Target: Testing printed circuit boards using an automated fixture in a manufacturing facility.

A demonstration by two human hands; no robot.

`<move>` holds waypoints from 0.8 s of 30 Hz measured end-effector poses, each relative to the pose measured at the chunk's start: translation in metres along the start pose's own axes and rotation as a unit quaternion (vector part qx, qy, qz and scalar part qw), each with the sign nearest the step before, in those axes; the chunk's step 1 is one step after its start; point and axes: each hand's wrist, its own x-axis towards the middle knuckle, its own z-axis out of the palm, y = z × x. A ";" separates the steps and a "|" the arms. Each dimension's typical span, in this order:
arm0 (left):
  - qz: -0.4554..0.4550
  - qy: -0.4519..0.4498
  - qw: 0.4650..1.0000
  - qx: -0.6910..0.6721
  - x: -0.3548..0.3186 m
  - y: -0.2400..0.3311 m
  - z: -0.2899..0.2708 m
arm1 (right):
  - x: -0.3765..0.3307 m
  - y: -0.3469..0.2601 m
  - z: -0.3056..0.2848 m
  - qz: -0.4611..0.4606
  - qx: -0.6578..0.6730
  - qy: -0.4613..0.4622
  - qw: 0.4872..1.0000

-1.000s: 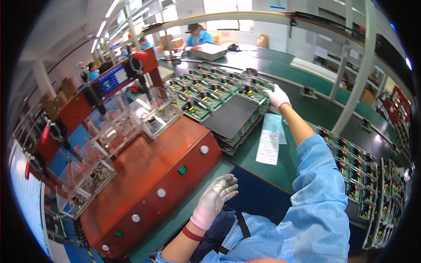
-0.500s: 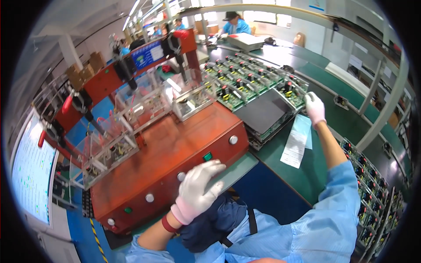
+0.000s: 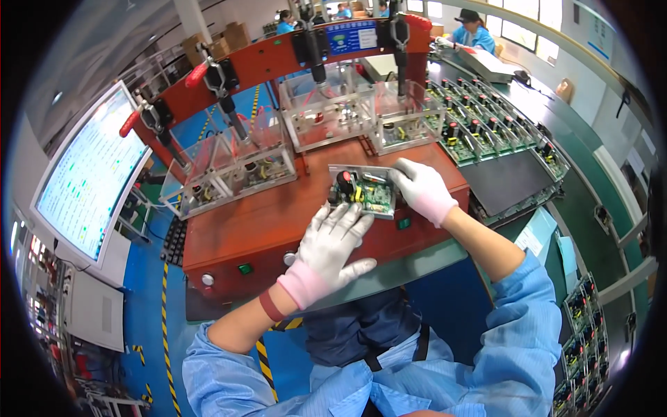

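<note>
A green circuit board (image 3: 377, 197), carrying a black-and-red cylinder and yellow parts against a grey metal plate, is held tilted over the front of a red test fixture (image 3: 233, 226). My white-gloved right hand (image 3: 424, 189) pinches its right edge between thumb and fingers. Fingers stretched out, my gloved left hand (image 3: 331, 244) lies at the board's lower left edge, its fingertips touching or nearly touching it. Behind the board, clear acrylic nests (image 3: 326, 115) line the fixture's back, under toggle clamps (image 3: 226, 87) with red handles.
Right of the fixture, rows of similar boards (image 3: 486, 118) stand beside a black sheet (image 3: 511, 182). Paper slips (image 3: 536, 233) lie near my right elbow, with racked boards (image 3: 580, 340) lower right. At left are a monitor (image 3: 90, 174) and a keyboard (image 3: 174, 242). A co-worker (image 3: 474, 35) sits far off.
My right hand has come from the board rows to the fixture's front, now with a circuit board. My left hand has reached up to the board. The view has swung rightward across the scene's left side.
</note>
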 end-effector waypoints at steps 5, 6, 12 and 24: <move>-0.059 -0.042 0.997 0.027 0.003 -0.030 0.012 | 0.029 -0.009 0.030 0.036 0.082 -0.016 0.996; -0.071 -0.047 0.996 0.030 0.006 -0.034 0.015 | 0.030 -0.008 0.035 0.009 0.099 -0.004 0.995; -0.068 -0.086 0.994 -0.005 0.034 -0.047 0.027 | 0.027 0.011 0.033 -0.118 -0.095 0.011 0.988; -0.089 -0.102 0.989 0.051 0.060 -0.103 0.043 | 0.123 -0.117 -0.047 -0.267 -0.027 0.244 0.932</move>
